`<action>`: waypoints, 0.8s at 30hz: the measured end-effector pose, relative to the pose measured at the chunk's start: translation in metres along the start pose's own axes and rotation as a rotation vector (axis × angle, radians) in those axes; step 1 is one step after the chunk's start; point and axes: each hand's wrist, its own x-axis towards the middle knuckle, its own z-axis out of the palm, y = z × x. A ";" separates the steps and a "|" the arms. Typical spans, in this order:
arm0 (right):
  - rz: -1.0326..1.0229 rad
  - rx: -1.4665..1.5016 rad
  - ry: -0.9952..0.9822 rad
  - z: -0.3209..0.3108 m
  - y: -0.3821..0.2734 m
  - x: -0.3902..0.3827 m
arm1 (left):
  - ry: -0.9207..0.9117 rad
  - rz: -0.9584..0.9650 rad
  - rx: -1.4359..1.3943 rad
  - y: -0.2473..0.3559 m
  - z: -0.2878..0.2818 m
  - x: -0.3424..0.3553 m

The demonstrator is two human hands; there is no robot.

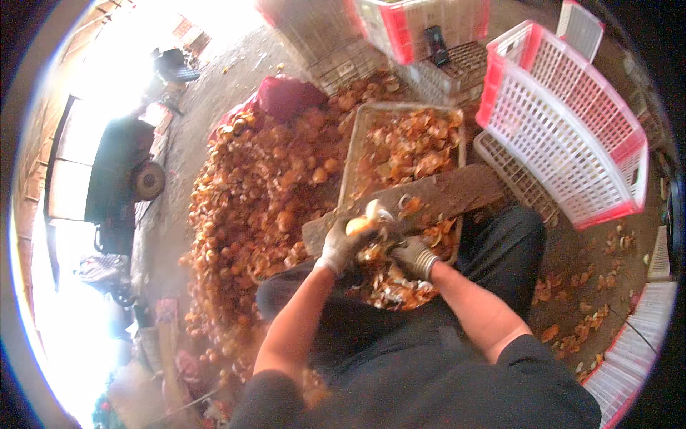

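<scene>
My left hand [343, 243], in a pale work glove, is closed around a pale yellow, partly peeled onion [359, 225]. My right hand [414, 256], also gloved, is close beside it with its fingers curled; what they grip, if anything, is too blurred to make out. Both hands are over the near end of a shallow tray [348, 168] filled with brown onion skins [411, 143]. A wooden board [446, 193] lies across the tray just beyond my hands. More skins and pale scraps [396, 286] lie below them, between my legs.
A large heap of brown onions [264, 186] spreads to the left, with a dark red sack [289, 96] behind it. At the right stands a white and pink plastic crate [557, 129]. More crates [425, 32] stand at the back, a dark phone [436, 45] on one. Loose skins [582, 329] litter the right floor.
</scene>
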 end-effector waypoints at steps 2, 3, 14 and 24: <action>0.127 0.295 0.003 0.005 -0.005 -0.002 | 0.050 -0.010 0.118 0.013 0.000 -0.017; 0.085 0.180 0.045 0.000 0.010 0.003 | 0.048 0.015 0.178 0.015 0.007 -0.020; 0.256 0.619 0.144 -0.006 0.001 -0.003 | -0.241 0.166 0.488 0.049 0.024 -0.047; 0.397 0.784 0.230 -0.031 -0.053 -0.015 | -0.324 -0.156 -0.849 0.004 -0.004 -0.035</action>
